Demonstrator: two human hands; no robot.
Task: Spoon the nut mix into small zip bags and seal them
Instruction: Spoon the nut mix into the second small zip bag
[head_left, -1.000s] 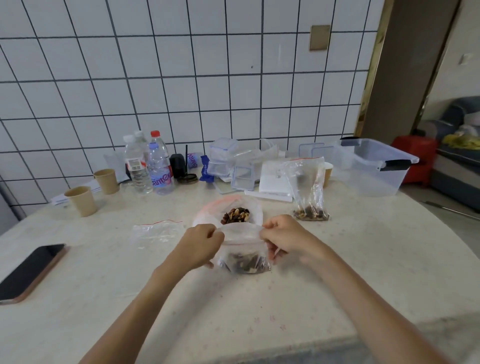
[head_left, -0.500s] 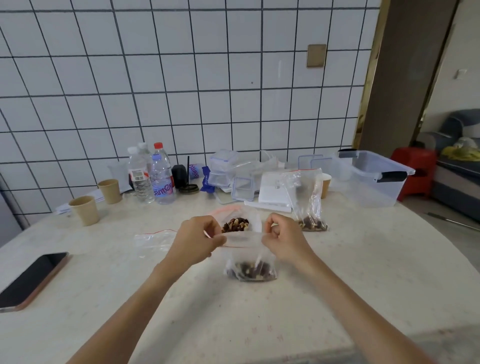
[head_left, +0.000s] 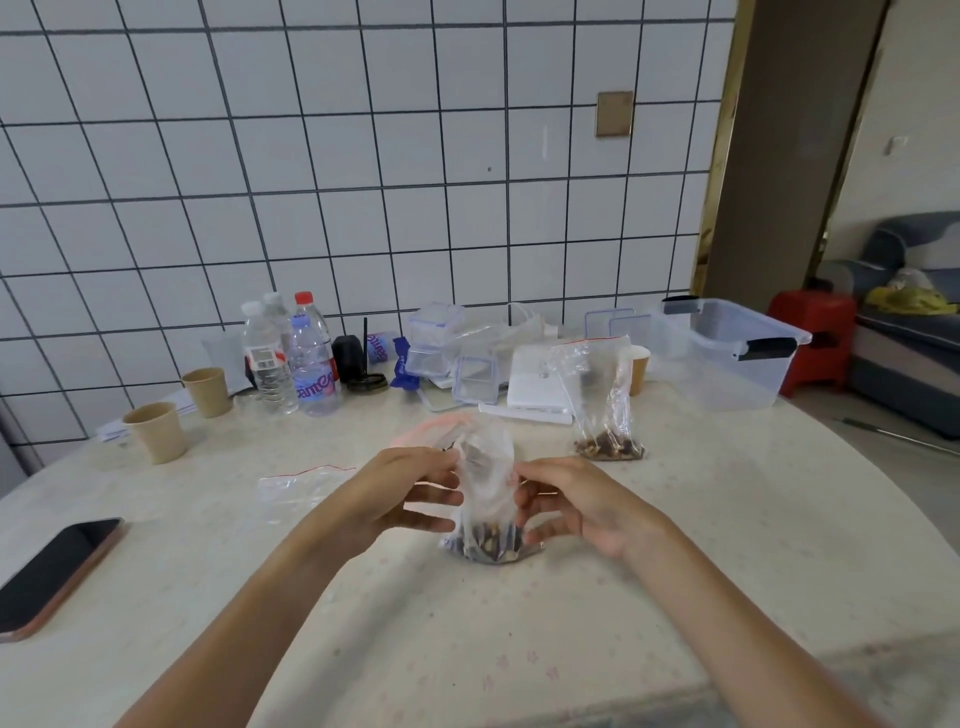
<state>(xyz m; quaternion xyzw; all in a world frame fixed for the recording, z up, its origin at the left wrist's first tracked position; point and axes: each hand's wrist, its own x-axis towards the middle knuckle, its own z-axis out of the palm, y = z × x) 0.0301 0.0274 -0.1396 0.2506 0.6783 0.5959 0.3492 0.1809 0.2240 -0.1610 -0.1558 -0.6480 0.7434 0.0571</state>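
The main risk here is a bad seal: the small zip bag (head_left: 485, 493) stands crumpled between both hands, its top bunched and twisted rather than flat, so the zip strips may not line up, and a press along them could leave a gap that lets nuts out later. A second risk, as I judge it, is tipping; the bag rests on the table (head_left: 467, 623) on its own heap of nuts, and a sideways tug on the thin film could roll it over or squeeze its contents upward toward the mouth. The left hand (head_left: 410, 499) pinches the upper left side of the bag with thumb and forefinger, its other fingers stretched toward the film; the right hand (head_left: 571, 512) has its fingers curled round the right side, low near the nuts. The bag itself is clear, wrinkled plastic, with a dark brown nut mix filling only its bottom part, and it sits near the middle of the table directly in front of the person. Whether its strip is already partly closed I cannot tell. Behind it to the right another filled bag (head_left: 602, 405) stands upright, and an empty zip bag (head_left: 296, 486) lies flat to the left.
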